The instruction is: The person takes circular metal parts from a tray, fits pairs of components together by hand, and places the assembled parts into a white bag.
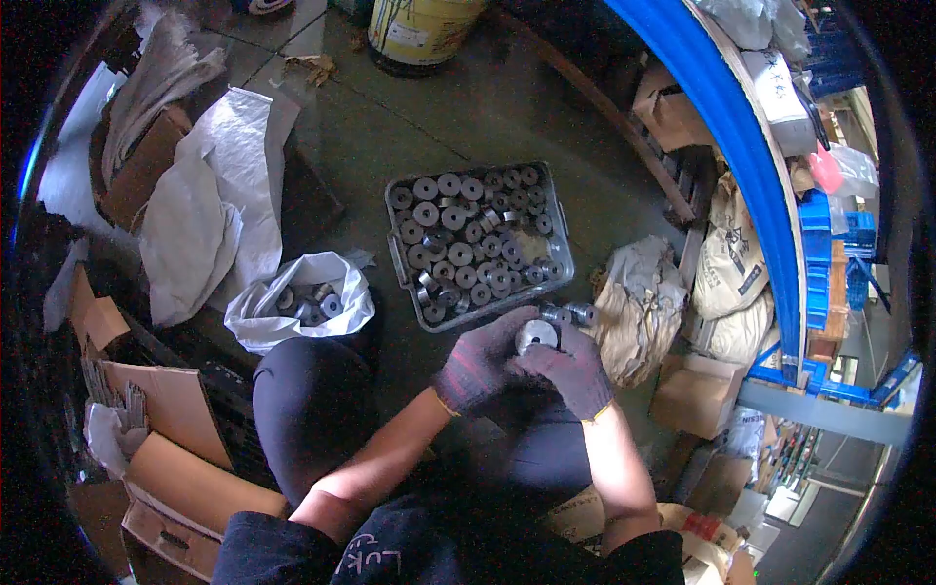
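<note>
Between my two gloved hands is a round metal disc (536, 335) with a hole in its middle. My left hand (485, 363) closes on it from the left side. From the right, my right hand (573, 374) grips it, with fingers bent around the edge. Just beyond them stands a grey plastic bin (398, 261) holding many similar metal discs (461, 253), some flat and some on edge. A few more metal pieces (582, 313) lie beside the bin, close to my right hand.
Left of the bin sits an open white sack (255, 328) with metal pieces inside. Crumpled brown paper (639, 307) lies to the right. A yellow bucket (424, 34) stands at the back. Cardboard boxes (171, 400) and a blue rack beam (751, 127) flank the floor.
</note>
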Motion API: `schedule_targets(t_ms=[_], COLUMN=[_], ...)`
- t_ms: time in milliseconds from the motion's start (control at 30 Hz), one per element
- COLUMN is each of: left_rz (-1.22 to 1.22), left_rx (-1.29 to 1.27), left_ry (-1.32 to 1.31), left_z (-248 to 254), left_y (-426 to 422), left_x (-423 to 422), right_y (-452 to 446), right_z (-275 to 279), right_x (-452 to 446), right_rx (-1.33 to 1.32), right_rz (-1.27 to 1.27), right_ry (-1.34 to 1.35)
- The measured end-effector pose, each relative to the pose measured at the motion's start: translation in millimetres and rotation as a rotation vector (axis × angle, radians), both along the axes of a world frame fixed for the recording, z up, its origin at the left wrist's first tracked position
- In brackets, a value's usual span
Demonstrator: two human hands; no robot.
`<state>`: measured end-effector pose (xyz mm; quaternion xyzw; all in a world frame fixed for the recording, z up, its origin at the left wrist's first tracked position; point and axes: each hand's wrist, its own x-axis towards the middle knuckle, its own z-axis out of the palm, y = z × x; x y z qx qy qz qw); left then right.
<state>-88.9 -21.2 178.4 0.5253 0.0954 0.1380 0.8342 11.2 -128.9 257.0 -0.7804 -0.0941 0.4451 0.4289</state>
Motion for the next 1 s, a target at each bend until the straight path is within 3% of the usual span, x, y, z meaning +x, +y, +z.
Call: schedule_targets(t_ms=[33,100,167,200,300,367,500,567,600,667,800,900,1000], left_rz=[-0.002,-0.003,0.002,0.009,0.039,0.050,0.065,0.056,0.045,0.013,0.034,0.002,0.037], left_rx=[0.000,0.447,0.503,0.560,0.420,0.341,0.238,0.280,0.324,0.248,0.167,0.078,0.135], left_ry=[0.000,0.103,0.126,0.148,0.096,0.078,0.060,0.077,0.093,0.110,0.113,0.080,0.084], left_z=[1.4,6.0,6.9,7.1,2.8,-7.3,1.1,1.0,0.7,2.6,3.2,1.8,-5.5], left_y=[0.9,3.6,2.6,2.1,-0.9,-9.4,-5.4,-2.4,-1.6,-3.1,-11.3,-12.6,-13.7], left_x=[0.1,0.5,-0.2,-0.6,-1.2,0.9,-1.1,-1.6,-2.3,-4.0,-3.7,-2.9,-1.8], right_y=[-3.3,-6.5,-6.9,-4.1,2.5,-0.9,-0.6,18.1,19.2,19.8,14.2,5.3,11.8], right_z=[-9.0,-15.0,-19.2,-17.3,-11.9,-17.4,-16.2,7.1,5.1,1.6,1.4,-7.9,-2.2], right_x=[1.1,1.9,-3.2,-5.0,-6.6,-2.7,-1.4,-9.2,-11.0,-13.0,-4.8,1.9,-5.3], right_rx=[-0.023,-0.158,-0.207,-0.207,-0.255,-0.129,-0.217,-0.354,-0.354,-0.245,-0.163,-0.222,0.019], right_rz=[0.071,0.147,0.187,0.188,0.137,0.007,0.031,0.362,0.363,0.282,0.225,0.332,0.414], right_ry=[-0.167,-0.299,-0.544,-0.543,-0.534,-0.517,-0.558,-0.652,-0.650,-0.807,-0.713,-0.829,-0.943])
